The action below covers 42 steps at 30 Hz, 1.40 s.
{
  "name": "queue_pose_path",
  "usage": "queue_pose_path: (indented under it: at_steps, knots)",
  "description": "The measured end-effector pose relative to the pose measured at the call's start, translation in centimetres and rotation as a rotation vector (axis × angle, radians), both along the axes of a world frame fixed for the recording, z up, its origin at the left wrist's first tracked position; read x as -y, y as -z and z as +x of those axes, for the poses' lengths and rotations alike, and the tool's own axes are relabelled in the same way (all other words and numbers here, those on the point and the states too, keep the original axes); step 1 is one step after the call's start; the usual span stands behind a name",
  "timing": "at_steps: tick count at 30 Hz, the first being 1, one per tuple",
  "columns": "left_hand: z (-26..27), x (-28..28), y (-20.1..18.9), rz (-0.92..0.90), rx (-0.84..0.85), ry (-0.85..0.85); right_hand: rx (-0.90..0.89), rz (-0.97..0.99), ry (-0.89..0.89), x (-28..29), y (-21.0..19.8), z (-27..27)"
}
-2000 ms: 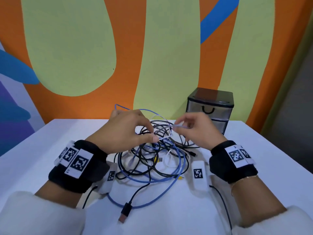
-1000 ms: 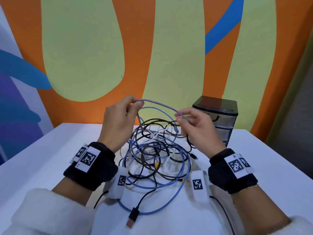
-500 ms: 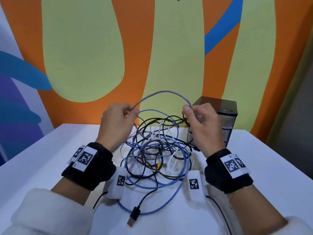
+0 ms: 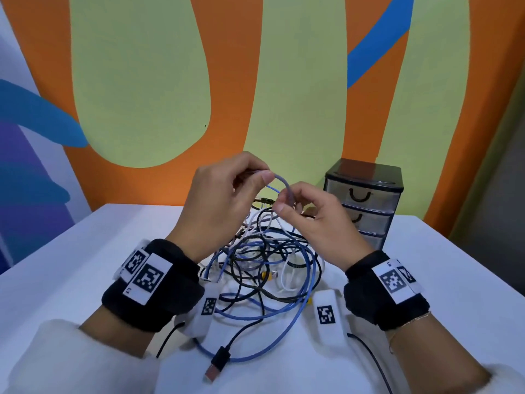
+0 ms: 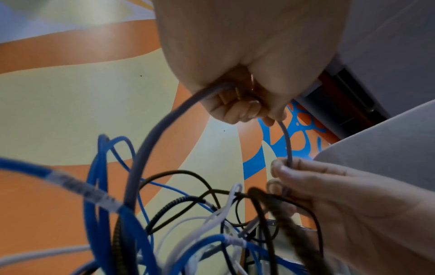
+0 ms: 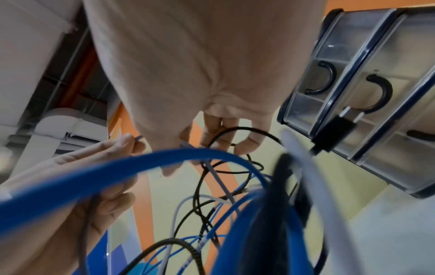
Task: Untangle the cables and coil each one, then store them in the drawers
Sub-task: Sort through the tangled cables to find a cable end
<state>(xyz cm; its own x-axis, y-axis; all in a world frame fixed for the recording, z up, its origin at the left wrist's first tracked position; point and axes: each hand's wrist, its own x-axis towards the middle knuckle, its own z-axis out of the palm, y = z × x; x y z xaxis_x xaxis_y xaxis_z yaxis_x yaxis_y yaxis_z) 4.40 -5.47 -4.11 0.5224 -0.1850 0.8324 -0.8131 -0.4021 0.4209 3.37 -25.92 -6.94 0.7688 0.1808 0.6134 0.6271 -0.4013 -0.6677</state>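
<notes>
A tangle of blue, black and white cables (image 4: 267, 268) lies on the white table (image 4: 71, 265), partly lifted at the back. My left hand (image 4: 260, 174) pinches one end of a short grey-lilac cable loop (image 4: 284, 183), and my right hand (image 4: 285, 199) pinches its other side. Both are raised above the heap, close together. In the left wrist view the grey cable (image 5: 150, 148) runs from my curled left fingers (image 5: 237, 109) down into the tangle, and the right fingertips (image 5: 280, 167) hold it. The black three-drawer unit (image 4: 366, 200) stands to the back right with its drawers closed.
A black USB plug (image 4: 218, 362) lies at the front of the heap. Another black plug (image 6: 334, 130) hangs in front of the drawer fronts (image 6: 376, 83). A thick blue cable (image 6: 117, 173) crosses close below my right wrist. A painted wall stands behind the table.
The hands have moved closer together. The wide arch of grey cable between them has shrunk to a small loop, and the right hand has shifted left, away from the drawers.
</notes>
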Motion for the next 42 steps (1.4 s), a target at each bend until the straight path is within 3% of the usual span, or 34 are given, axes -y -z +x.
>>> queue_pose_path:
  at_steps: [8, 11, 16, 21, 24, 27, 30, 32, 37, 42]
  knots:
    - [-1.4, 0.6, -0.6, -0.194, -0.009, 0.169, -0.249, -0.225, -0.031, 0.3, 2.1, 1.4]
    - [-0.7, 0.0, -0.6, -0.304, 0.015, 0.123, -0.2, -0.146, -0.014, 0.4, 2.4, 1.8]
    - [1.5, -1.9, -0.6, -0.378, -0.068, -0.059, -0.001, 0.005, 0.273, 1.4, 1.9, 2.1]
    - [2.8, -2.8, -0.1, -0.127, -0.199, -0.212, 0.143, -0.007, 0.421, 1.0, 0.8, 1.4]
    - [1.5, -2.0, -0.6, 0.003, -0.082, -0.184, 0.045, -0.172, 0.363, 0.5, 0.6, 0.8]
    - [-0.1, -1.0, -0.7, 0.338, 0.038, -0.046, -0.048, -0.215, 0.305, 0.2, 0.8, 0.6]
    - [-1.4, 0.3, -0.2, 0.586, 0.006, -0.164, -0.037, -0.122, 0.271, 0.2, 0.9, 0.7]
    - [-1.3, 0.6, 0.3, 0.51, -0.009, -0.146, -0.01, -0.041, 0.248, 0.3, 0.9, 0.7]
    - [-1.2, 0.6, 0.1, 0.119, -0.322, 0.318, -0.015, -0.005, 0.121, 0.2, 1.1, 0.8]
    - [-2.1, 0.7, -0.9, -0.147, -0.214, 0.317, -0.086, -0.143, 0.044, 0.1, 1.4, 0.9]
